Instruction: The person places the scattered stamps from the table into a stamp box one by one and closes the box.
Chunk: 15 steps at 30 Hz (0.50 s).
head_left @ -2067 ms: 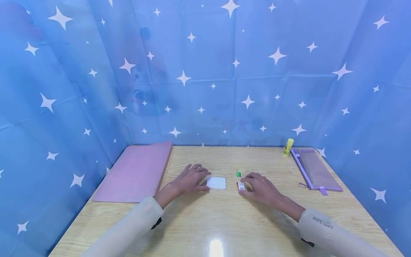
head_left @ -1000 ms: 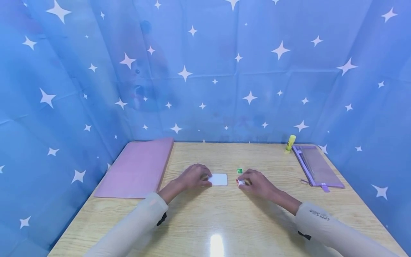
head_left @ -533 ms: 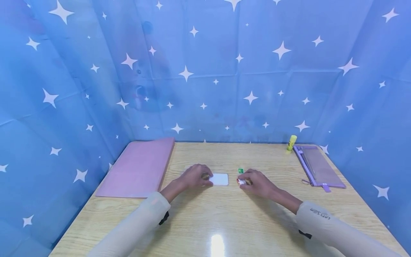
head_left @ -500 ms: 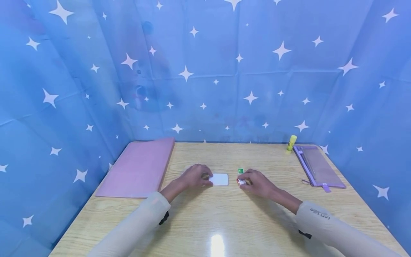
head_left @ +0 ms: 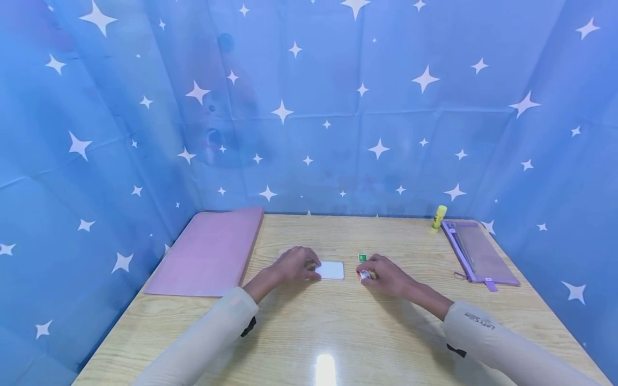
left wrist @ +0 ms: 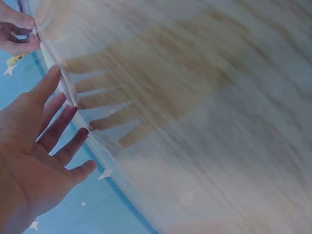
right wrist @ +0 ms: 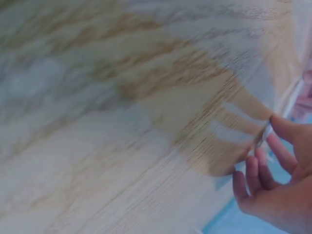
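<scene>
A flat white rectangular card [head_left: 331, 270] with rounded corners lies mid-table. My left hand [head_left: 297, 265] holds its left end between thumb and fingers; in the left wrist view the card [left wrist: 68, 88] appears edge-on, thin and pale. To the right, my right hand [head_left: 388, 274] pinches a small red-and-white paper piece [head_left: 364, 274], stamp-like and slightly bent, its right part hidden by the fingers. In the right wrist view that piece [right wrist: 262, 135] is a thin dark edge at the thumb tip. Just behind it lies a small green square with a pale border [head_left: 362, 258], like a stamp.
On the left of the wooden table [head_left: 289, 338] lies a large pink folder [head_left: 207, 252]. A yellow glue stick [head_left: 439, 216] stands at the back right, beside a purple mesh zip pouch [head_left: 483, 252]. Blue star-patterned curtain [head_left: 328, 134] encloses the table's back and sides.
Since two seconds ago, my left fingers have closed onto the card's left end, and my right fingers have pinched the red-and-white piece, bending it. Over the last half second both hands stay nearly still.
</scene>
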Available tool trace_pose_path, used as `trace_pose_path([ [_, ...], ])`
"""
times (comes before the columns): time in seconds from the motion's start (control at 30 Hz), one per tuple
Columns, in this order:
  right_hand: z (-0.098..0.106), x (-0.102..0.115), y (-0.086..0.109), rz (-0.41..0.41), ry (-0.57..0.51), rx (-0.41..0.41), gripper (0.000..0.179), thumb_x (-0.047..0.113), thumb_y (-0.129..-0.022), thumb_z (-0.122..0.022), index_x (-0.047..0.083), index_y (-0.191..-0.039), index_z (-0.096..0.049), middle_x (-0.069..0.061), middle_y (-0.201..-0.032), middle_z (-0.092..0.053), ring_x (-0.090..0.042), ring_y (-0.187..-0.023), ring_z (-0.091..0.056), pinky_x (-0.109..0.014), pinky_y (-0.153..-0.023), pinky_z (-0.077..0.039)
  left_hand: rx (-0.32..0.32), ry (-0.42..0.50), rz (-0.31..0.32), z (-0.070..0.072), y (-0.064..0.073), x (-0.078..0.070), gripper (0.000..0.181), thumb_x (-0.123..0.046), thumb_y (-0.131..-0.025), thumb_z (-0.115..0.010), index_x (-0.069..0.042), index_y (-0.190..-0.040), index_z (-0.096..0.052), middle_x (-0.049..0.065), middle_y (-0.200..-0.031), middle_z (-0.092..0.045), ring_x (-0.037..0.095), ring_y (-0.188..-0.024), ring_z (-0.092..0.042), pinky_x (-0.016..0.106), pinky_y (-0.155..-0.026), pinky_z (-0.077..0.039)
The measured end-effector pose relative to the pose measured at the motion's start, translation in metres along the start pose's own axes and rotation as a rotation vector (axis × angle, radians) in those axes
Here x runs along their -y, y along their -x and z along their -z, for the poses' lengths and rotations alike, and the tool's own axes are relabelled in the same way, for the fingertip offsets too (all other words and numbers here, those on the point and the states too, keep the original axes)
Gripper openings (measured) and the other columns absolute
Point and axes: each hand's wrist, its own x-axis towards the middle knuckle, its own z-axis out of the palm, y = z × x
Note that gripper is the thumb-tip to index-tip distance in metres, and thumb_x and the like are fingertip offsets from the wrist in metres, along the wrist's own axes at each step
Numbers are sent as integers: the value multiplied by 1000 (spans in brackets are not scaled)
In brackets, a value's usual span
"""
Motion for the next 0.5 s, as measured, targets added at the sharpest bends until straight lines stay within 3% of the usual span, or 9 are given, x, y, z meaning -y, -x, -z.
trace_pose_path([
  [0.2,0,4,0,-5,8,-9,18,1,-95,-72,0,-113,-74,-12,-103,-69,-28,-93,-57,-28,-66,-41,-2,-1,-2,-1,1,1,33,-33,-88,-85,-15,-115,-79,2,-126,-72,21,-120,-64,38,-105,-51],
  [0.5,4,8,3,-161,54,-33,26,12,-91,-80,0,-114,-76,-11,-104,-70,-24,-90,-61,-36,-74,-53,-9,-10,-14,-1,0,2,34,-34,-87,-85,-15,-114,-79,1,-124,-73,20,-116,-65,37,-104,-51],
])
